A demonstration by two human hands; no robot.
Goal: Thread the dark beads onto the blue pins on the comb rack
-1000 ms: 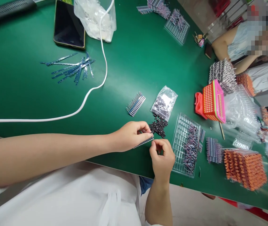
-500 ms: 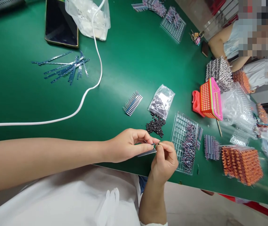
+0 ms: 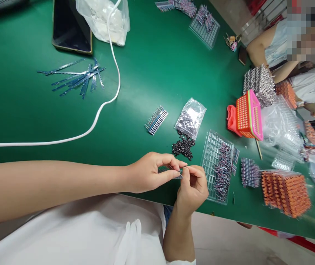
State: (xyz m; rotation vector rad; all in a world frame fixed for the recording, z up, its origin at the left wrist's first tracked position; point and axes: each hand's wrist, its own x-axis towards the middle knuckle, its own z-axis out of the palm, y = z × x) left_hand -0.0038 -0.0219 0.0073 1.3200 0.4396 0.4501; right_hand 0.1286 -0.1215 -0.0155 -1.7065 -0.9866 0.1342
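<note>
My left hand [image 3: 154, 171] is closed in a pinch on a comb-like strip of thin pins [image 3: 164, 169], partly hidden by the fingers. The thumb and fingertips of my right hand [image 3: 193, 186] meet against the left fingertips at the strip's end. Whatever they pinch is too small to make out. Beyond the hands lies a pile of small dark beads [image 3: 183, 147], spilling from a clear plastic bag [image 3: 192, 117]. A similar strip with a blue band and bent wires [image 3: 156, 120] rests on the green table. Close to my right hand, a clear tray [image 3: 209, 154] holds many thin wired pieces.
Stacked orange pieces [image 3: 286, 193] and a bundle of pins [image 3: 249, 172] stand at the right, below a pink-orange basket [image 3: 248, 115]. A white cable [image 3: 99, 114] crosses the left side near blue strips [image 3: 82, 78] and a phone [image 3: 71, 29]. Co-workers [image 3: 273, 48] sit at far right.
The strip in my left hand has shifted and tilted slightly between the fingers. A small dark bit seen at my right fingertips earlier no longer shows. Both hands stay together.
</note>
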